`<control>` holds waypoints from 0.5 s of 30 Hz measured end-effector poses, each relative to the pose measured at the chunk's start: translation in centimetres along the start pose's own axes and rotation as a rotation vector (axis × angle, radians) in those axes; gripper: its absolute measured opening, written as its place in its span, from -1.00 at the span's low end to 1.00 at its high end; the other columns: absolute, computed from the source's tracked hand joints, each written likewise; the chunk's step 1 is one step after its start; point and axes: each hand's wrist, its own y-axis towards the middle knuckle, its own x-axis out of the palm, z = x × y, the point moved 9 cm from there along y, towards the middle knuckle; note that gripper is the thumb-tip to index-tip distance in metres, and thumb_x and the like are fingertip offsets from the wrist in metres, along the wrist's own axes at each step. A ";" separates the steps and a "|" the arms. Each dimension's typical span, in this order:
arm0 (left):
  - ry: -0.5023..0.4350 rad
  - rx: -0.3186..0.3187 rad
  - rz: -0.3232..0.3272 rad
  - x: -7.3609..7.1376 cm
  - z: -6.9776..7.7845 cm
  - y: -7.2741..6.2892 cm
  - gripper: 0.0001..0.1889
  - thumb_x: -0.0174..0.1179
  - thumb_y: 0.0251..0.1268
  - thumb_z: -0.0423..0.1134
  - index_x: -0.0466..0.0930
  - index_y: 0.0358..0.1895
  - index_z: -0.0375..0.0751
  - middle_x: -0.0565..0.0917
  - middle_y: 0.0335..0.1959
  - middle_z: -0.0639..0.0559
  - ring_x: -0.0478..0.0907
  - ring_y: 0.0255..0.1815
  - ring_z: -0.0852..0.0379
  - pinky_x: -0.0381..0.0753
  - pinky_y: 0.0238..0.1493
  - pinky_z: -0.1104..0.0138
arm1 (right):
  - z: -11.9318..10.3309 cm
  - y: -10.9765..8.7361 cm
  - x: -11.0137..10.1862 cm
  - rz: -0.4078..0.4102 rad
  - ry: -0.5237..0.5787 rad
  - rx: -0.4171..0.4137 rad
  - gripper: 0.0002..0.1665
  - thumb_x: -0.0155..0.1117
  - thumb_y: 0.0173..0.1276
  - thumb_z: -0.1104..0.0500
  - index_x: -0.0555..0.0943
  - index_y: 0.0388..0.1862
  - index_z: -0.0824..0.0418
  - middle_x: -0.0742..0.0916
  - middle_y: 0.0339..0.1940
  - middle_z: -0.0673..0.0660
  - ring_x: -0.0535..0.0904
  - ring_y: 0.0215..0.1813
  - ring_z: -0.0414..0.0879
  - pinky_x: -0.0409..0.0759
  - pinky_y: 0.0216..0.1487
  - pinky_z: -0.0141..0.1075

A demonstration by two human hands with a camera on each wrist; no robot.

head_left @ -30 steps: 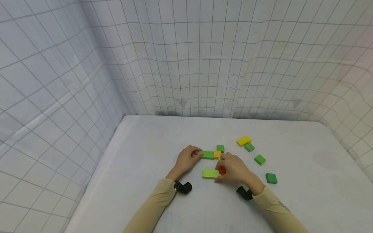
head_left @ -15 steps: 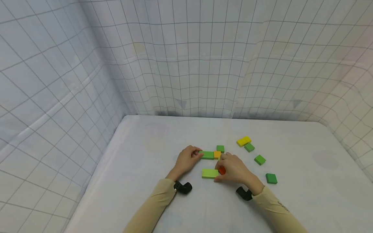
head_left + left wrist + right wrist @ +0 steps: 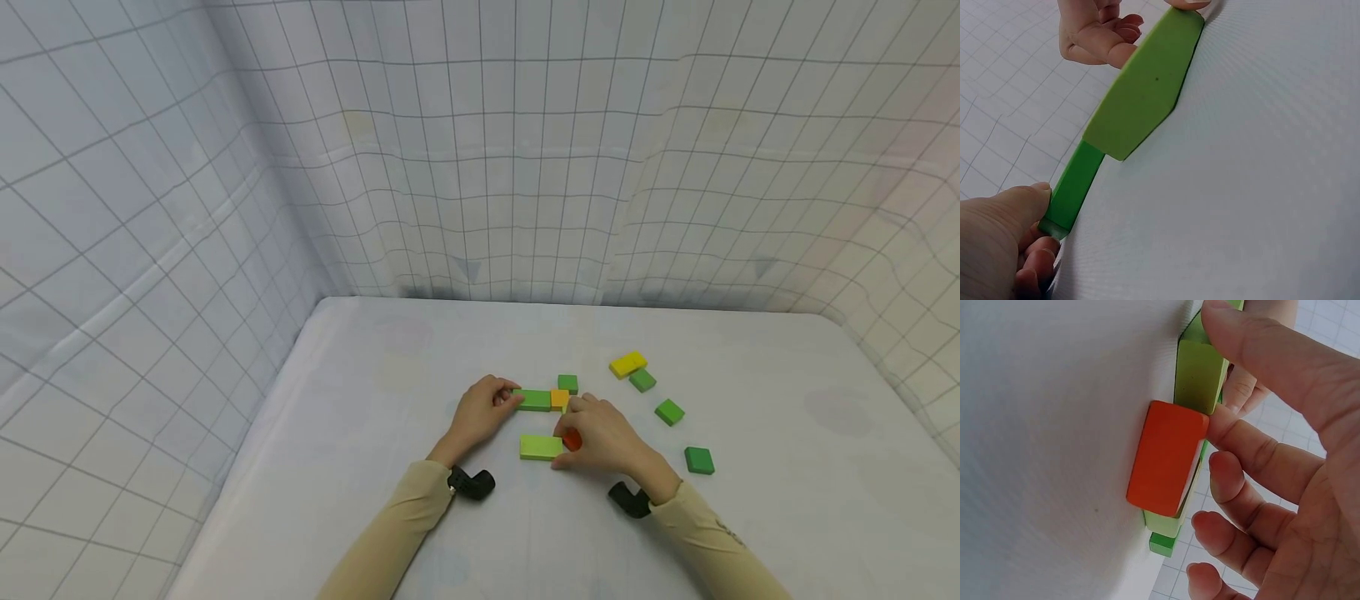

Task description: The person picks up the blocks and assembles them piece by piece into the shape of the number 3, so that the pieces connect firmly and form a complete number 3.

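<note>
My left hand (image 3: 478, 414) pinches the left end of a green rectangular block (image 3: 533, 400), thumb on one side and fingers on the other in the left wrist view. A small orange block (image 3: 559, 399) adjoins that block's right end. Closer to me lies a lime-green block (image 3: 540, 447); its right end is between the thumb and index finger of my right hand (image 3: 603, 435). Beside it, a red-orange block (image 3: 1166, 459) shows large in the right wrist view, while the right hand partly covers it from above. The other right fingers stay loosely bent. Another lime piece is mostly hidden behind that hand.
A small green block (image 3: 567, 383) sits just behind the orange one. To the right are a yellow block (image 3: 628, 364), more green blocks (image 3: 670, 412) and a darker green square block (image 3: 699, 460). Gridded white cloth (image 3: 480, 167) hangs behind the white table (image 3: 375, 375).
</note>
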 end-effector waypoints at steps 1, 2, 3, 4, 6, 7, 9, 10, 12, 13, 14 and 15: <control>-0.002 0.000 -0.001 0.0 0.0 0.0 -0.74 0.19 0.33 -0.06 0.68 -0.11 -0.16 0.45 -0.45 0.18 0.35 -0.47 0.27 0.35 -0.40 0.39 | 0.0 0.0 0.0 -0.001 0.000 0.002 -0.56 0.57 -0.12 -0.18 0.71 -0.35 0.05 0.44 -0.43 -0.14 0.29 -0.33 -0.20 0.27 -0.34 -0.32; -0.003 0.000 -0.002 0.0 0.0 0.1 -0.74 0.19 0.33 -0.06 0.68 -0.11 -0.16 0.45 -0.45 0.18 0.35 -0.47 0.27 0.35 -0.40 0.39 | 0.0 0.1 0.0 0.000 -0.001 0.004 -0.56 0.57 -0.12 -0.18 0.71 -0.35 0.05 0.44 -0.43 -0.14 0.29 -0.33 -0.20 0.27 -0.34 -0.32; -0.002 0.000 -0.003 -0.1 -0.1 0.1 -0.74 0.19 0.33 -0.06 0.68 -0.11 -0.16 0.45 -0.45 0.19 0.35 -0.47 0.27 0.35 -0.40 0.39 | 0.1 0.1 0.0 -0.001 -0.002 0.005 -0.57 0.57 -0.12 -0.18 0.70 -0.35 0.05 0.44 -0.43 -0.14 0.29 -0.33 -0.20 0.27 -0.34 -0.31; -0.001 -0.002 -0.004 -0.1 -0.1 0.1 -0.74 0.19 0.33 -0.06 0.68 -0.11 -0.15 0.45 -0.45 0.19 0.35 -0.47 0.27 0.35 -0.40 0.39 | 0.1 0.2 0.0 -0.002 -0.004 0.006 -0.56 0.57 -0.12 -0.18 0.70 -0.35 0.05 0.44 -0.43 -0.14 0.29 -0.33 -0.20 0.27 -0.34 -0.31; 0.001 -0.004 -0.006 -0.1 -0.1 0.2 -0.74 0.19 0.32 -0.06 0.68 -0.11 -0.15 0.45 -0.45 0.19 0.35 -0.48 0.27 0.35 -0.40 0.39 | 0.2 0.3 0.0 -0.004 -0.007 0.010 -0.57 0.57 -0.12 -0.18 0.70 -0.35 0.05 0.44 -0.43 -0.14 0.29 -0.33 -0.20 0.27 -0.34 -0.31; 0.002 -0.005 -0.007 -0.1 -0.2 0.2 -0.74 0.19 0.33 -0.06 0.68 -0.11 -0.15 0.45 -0.45 0.19 0.34 -0.48 0.28 0.35 -0.40 0.39 | 0.2 0.3 0.1 -0.006 -0.008 0.012 -0.57 0.57 -0.12 -0.18 0.70 -0.35 0.05 0.44 -0.43 -0.14 0.29 -0.33 -0.20 0.27 -0.34 -0.31; 0.000 -0.005 -0.008 -0.2 -0.2 0.3 -0.74 0.20 0.32 -0.06 0.68 -0.11 -0.15 0.44 -0.45 0.19 0.34 -0.48 0.28 0.35 -0.41 0.39 | 0.2 0.4 0.1 -0.008 -0.009 0.014 -0.56 0.57 -0.12 -0.18 0.70 -0.35 0.04 0.44 -0.43 -0.14 0.29 -0.33 -0.19 0.27 -0.34 -0.31; -0.002 -0.006 -0.008 -0.3 -0.2 0.3 -0.74 0.20 0.32 -0.06 0.68 -0.11 -0.15 0.44 -0.45 0.19 0.34 -0.48 0.28 0.35 -0.41 0.39 | 0.2 0.4 0.1 -0.008 -0.008 0.015 -0.56 0.57 -0.12 -0.18 0.70 -0.34 0.04 0.44 -0.43 -0.14 0.29 -0.32 -0.19 0.27 -0.34 -0.30; -0.005 -0.005 -0.009 -0.4 -0.1 0.3 -0.74 0.20 0.32 -0.07 0.68 -0.11 -0.16 0.44 -0.46 0.18 0.34 -0.48 0.27 0.35 -0.41 0.39 | 0.2 0.5 0.1 -0.006 -0.005 0.018 -0.55 0.57 -0.12 -0.19 0.70 -0.33 0.04 0.44 -0.43 -0.14 0.30 -0.32 -0.19 0.28 -0.33 -0.30; -0.006 -0.005 -0.009 -0.4 -0.1 0.3 -0.74 0.20 0.32 -0.07 0.68 -0.11 -0.16 0.44 -0.46 0.19 0.34 -0.48 0.27 0.35 -0.41 0.39 | 0.2 0.5 0.1 -0.005 -0.005 0.018 -0.55 0.56 -0.11 -0.20 0.70 -0.33 0.04 0.45 -0.43 -0.14 0.30 -0.32 -0.19 0.28 -0.33 -0.30; -0.007 -0.005 -0.009 -0.5 -0.1 0.4 -0.74 0.20 0.32 -0.07 0.68 -0.11 -0.16 0.44 -0.46 0.19 0.34 -0.48 0.27 0.35 -0.41 0.39 | 0.2 0.5 0.0 -0.004 -0.004 0.018 -0.55 0.55 -0.10 -0.20 0.71 -0.32 0.03 0.45 -0.43 -0.14 0.30 -0.32 -0.19 0.28 -0.33 -0.30; -0.007 -0.004 -0.010 -0.5 -0.1 0.4 -0.74 0.20 0.32 -0.07 0.68 -0.11 -0.16 0.44 -0.46 0.19 0.34 -0.48 0.27 0.35 -0.41 0.39 | 0.3 0.4 -0.1 -0.001 -0.007 0.019 -0.56 0.54 -0.09 -0.21 0.71 -0.32 0.02 0.45 -0.43 -0.14 0.30 -0.32 -0.20 0.28 -0.33 -0.30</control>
